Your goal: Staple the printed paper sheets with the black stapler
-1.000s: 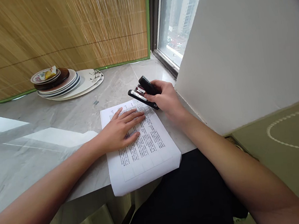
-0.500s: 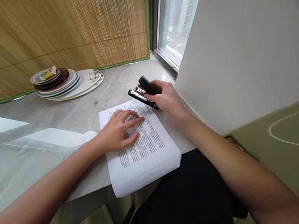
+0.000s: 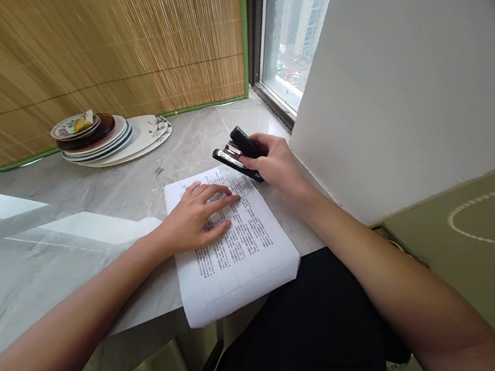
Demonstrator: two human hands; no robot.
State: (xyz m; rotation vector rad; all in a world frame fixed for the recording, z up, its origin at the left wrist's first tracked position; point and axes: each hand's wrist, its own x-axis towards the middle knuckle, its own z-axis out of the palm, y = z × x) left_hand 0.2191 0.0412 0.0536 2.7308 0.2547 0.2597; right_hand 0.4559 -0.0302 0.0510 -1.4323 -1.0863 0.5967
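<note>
Printed sheets of paper (image 3: pixel 255 261) lie on the grey marble-look counter, their near end curling down over its front edge. My left hand (image 3: pixel 201 215) rests on the print with its fingers spread, palm down. In my right hand (image 3: pixel 278 161) is a black stapler (image 3: pixel 236 156), gripped near its hinge end. Its top arm is raised away from the base, and a shiny metal part shows between the two. The stapler is at the far right corner of the paper; whether its base touches the sheet I cannot tell.
At the back left stands a stack of plates (image 3: pixel 97 143) with a small patterned piece on top, beside a bamboo blind (image 3: pixel 127 50). A window (image 3: pixel 290 45) and a white wall (image 3: pixel 397 93) bound the right side. The counter (image 3: pixel 124 192) ends just before my lap.
Almost nothing differs. Both hands, the stapler and the paper keep their places, apart from a very slight shift of the view.
</note>
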